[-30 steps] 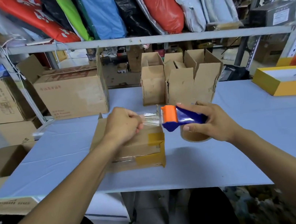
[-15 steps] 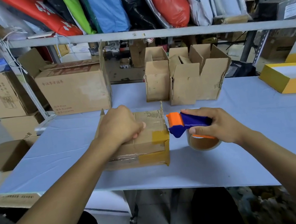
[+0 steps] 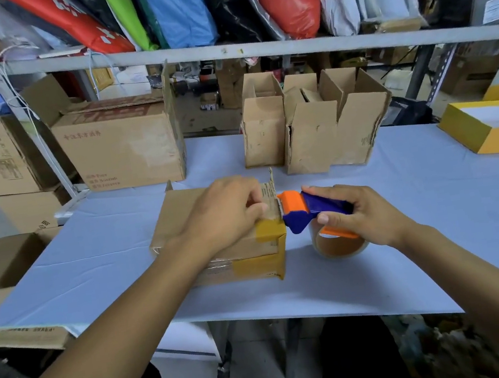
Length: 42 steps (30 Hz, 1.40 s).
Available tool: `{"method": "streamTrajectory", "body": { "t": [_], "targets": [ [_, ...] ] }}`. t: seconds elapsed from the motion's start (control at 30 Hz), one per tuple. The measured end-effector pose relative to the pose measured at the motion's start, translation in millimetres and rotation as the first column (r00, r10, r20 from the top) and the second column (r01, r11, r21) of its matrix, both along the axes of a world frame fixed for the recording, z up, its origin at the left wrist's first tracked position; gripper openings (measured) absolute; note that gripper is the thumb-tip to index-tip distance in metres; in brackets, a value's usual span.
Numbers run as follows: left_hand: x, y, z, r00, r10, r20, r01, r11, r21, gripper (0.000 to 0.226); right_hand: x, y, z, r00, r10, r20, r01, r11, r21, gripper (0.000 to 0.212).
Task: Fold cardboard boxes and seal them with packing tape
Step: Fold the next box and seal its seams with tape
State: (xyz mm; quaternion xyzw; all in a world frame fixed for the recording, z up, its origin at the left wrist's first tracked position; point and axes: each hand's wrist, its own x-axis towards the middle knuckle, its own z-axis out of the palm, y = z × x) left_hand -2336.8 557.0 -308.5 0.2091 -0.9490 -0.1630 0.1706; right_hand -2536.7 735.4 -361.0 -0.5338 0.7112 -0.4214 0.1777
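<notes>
A low cardboard box with yellow tape patches on its right corner lies on the blue-grey table. My left hand rests on the box top with curled fingers, pinching the tape end down near the right edge. My right hand grips the blue and orange tape dispenser. Its orange head touches the box's upper right edge. The brown tape roll hangs below the handle, just above the table.
Three open small cartons stand upright behind the box. A large carton sits at the back left and a yellow tray box at the far right. More cartons stand off the table's left edge. A shelf rail runs overhead.
The stretched tape strip between my hands has closed up. My left hand came down onto the box top, and the dispenser moved down and left to the box's right edge.
</notes>
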Motion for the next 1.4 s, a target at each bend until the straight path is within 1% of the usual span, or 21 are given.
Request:
{"method": "streamTrajectory", "body": {
  "t": [0.1, 0.17, 0.23, 0.3, 0.4, 0.53, 0.67, 0.77, 0.8, 0.9, 1.03, 1.13, 1.17, 1.27, 1.3, 1.33, 1.4],
  "targets": [
    [-5, 2, -12, 0.998, -0.059, -0.009, 0.06, 0.996, 0.065, 0.02, 2, 2, -1, 1.0, -0.003, 0.019, 0.003, 1.0, -0.013, 0.054],
    [-3, -4, -14, 0.993, -0.115, -0.02, 0.117, 0.984, 0.135, 0.016, 2, 1, -1, 1.0, 0.001, 0.018, -0.001, 1.0, -0.009, 0.054],
    [1, -11, -15, 0.977, -0.204, -0.058, 0.211, 0.953, 0.218, 0.009, 2, 0, -1, 1.0, 0.003, 0.016, -0.003, 1.0, -0.007, 0.054],
    [5, -13, -16, 0.957, -0.277, -0.083, 0.289, 0.927, 0.24, 0.013, 1, 0, -1, 1.0, 0.005, 0.02, -0.005, 1.0, -0.008, 0.055],
    [6, -16, -19, 0.934, -0.339, -0.114, 0.357, 0.899, 0.253, 0.02, 0, 0, -2, 1.0, 0.008, 0.009, -0.008, 1.0, -0.006, 0.056],
    [6, -16, -21, 0.922, -0.343, -0.178, 0.384, 0.865, 0.322, 0.02, -1, 0, -4, 1.0, 0.001, -0.016, -0.001, 1.0, -0.009, 0.059],
    [9, -15, -22, 0.929, -0.305, -0.21, 0.366, 0.844, 0.392, 0.018, -8, 9, -3, 1.0, -0.001, -0.026, 0.002, 1.0, 0.01, 0.059],
    [9, -16, -22, 0.933, -0.293, -0.208, 0.354, 0.844, 0.402, 0.016, -20, 25, 0, 0.995, -0.031, -0.095, 0.037, 0.998, 0.055, 0.057],
    [9, -16, -22, 0.93, -0.308, -0.199, 0.363, 0.847, 0.389, 0.017, -23, 29, 2, 0.991, -0.041, -0.128, 0.051, 0.996, 0.077, 0.055],
    [7, -19, -24, 0.929, -0.357, -0.094, 0.369, 0.897, 0.244, 0.023, -24, 28, 7, 0.977, -0.026, -0.212, 0.056, 0.989, 0.137, 0.053],
    [7, -14, -23, 0.94, -0.334, 0.071, 0.326, 0.94, 0.1, 0.025, -17, 15, 7, 0.951, 0.003, -0.308, 0.054, 0.983, 0.175, 0.054],
    [5, -11, -26, 0.93, -0.322, 0.177, 0.33, 0.944, -0.016, 0.031, -15, 8, 8, 0.939, 0.038, -0.342, 0.041, 0.974, 0.221, 0.052],
    [4, -11, -28, 0.929, -0.318, 0.19, 0.33, 0.943, -0.038, 0.031, -14, 5, 9, 0.942, 0.047, -0.333, 0.035, 0.971, 0.235, 0.051],
    [2, -8, -29, 0.932, -0.307, 0.19, 0.323, 0.945, -0.057, 0.03, -13, -5, 14, 0.98, 0.046, -0.192, 0.007, 0.964, 0.267, 0.043],
    [1, -8, -29, 0.933, -0.305, 0.193, 0.321, 0.945, -0.059, 0.028, -11, -8, 16, 0.984, 0.051, -0.172, -0.001, 0.96, 0.28, 0.041],
    [1, -7, -29, 0.932, -0.303, 0.198, 0.319, 0.946, -0.059, 0.027, -10, -10, 17, 0.98, 0.06, -0.189, -0.003, 0.958, 0.287, 0.042],
    [0, -7, -29, 0.932, -0.296, 0.207, 0.313, 0.948, -0.056, 0.024, -9, -10, 15, 0.957, 0.066, -0.281, 0.016, 0.959, 0.283, 0.047]
  ]
}}
